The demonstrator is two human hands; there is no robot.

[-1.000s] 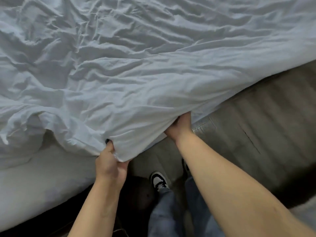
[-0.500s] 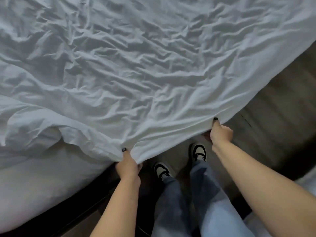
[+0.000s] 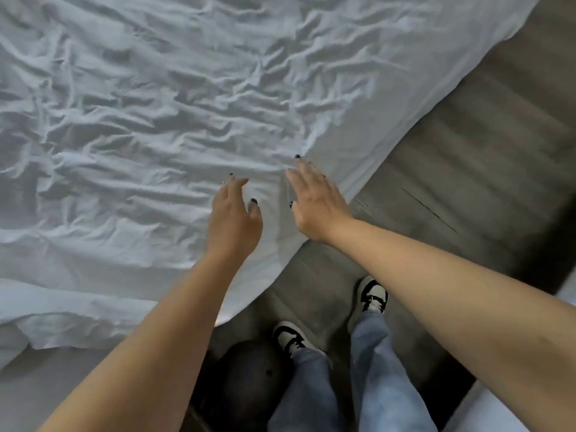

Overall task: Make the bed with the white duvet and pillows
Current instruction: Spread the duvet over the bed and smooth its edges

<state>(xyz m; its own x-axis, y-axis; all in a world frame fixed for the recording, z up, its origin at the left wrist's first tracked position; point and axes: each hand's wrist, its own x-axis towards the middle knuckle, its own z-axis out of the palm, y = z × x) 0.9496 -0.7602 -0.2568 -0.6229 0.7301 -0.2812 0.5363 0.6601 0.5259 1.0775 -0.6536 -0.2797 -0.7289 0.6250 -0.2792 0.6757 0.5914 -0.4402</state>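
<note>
Having released the duvet (image 3: 162, 126), both hands' fingers (image 3: 232, 185) spread, seemingly hovering above it.

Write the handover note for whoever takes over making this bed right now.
Left hand: open, gripping nothing, over the crumpled white fabric duvet.
Right hand: open, fingers straight, over the duvet's near edge.
Duvet: spread across the bed, heavily wrinkled, its corner hanging over the grey wood-plank floor.
Done: duvet laid out.
Left: smooth the wrinkles, straighten the edges, place the pillows, none in view.
</note>
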